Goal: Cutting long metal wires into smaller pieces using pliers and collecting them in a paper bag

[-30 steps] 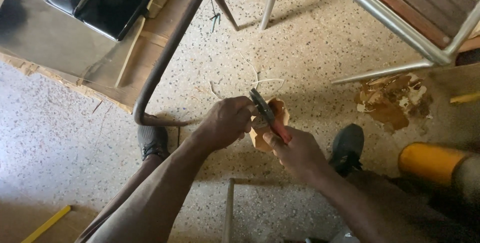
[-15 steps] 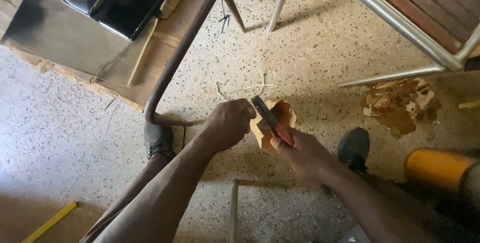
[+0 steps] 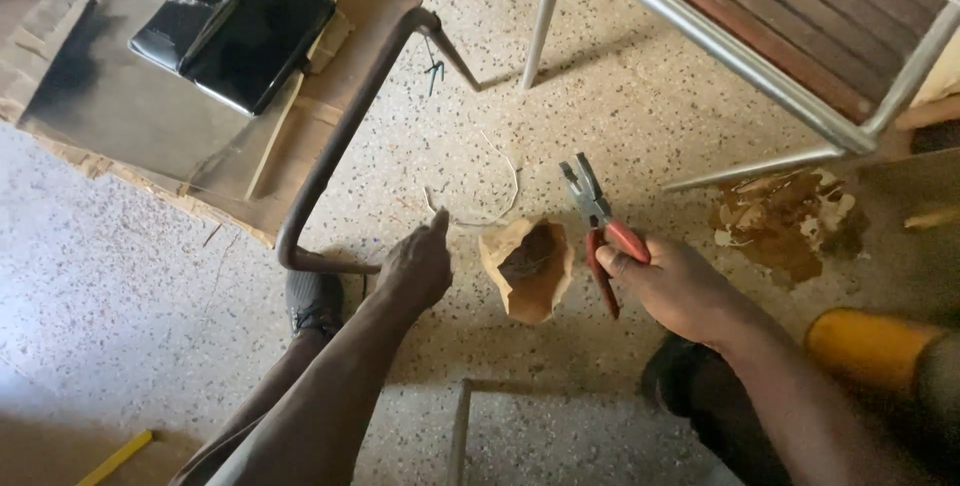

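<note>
My right hand [image 3: 675, 286] grips red-handled pliers [image 3: 600, 226], their grey jaws pointing up and away from me. A small open brown paper bag [image 3: 527, 268] with dark contents lies on the speckled floor between my hands. My left hand [image 3: 415, 268] hovers left of the bag, index finger stretched toward a thin pale wire [image 3: 490, 208] curled on the floor just beyond the bag. The left hand holds nothing.
A bent rusty metal bar [image 3: 335, 151] runs over flattened cardboard [image 3: 110, 121] carrying a black flat case [image 3: 235, 31]. A metal-framed wooden bench [image 3: 760, 41] stands at upper right. My shoes [image 3: 313, 301] rest on the floor. A yellow cylinder [image 3: 865, 346] lies at right, a brown stain [image 3: 785, 221] nearby.
My hands were together over the bag with the pliers. They have parted: the right hand drew the pliers off to the right, and the left opened and moved left, uncovering the bag.
</note>
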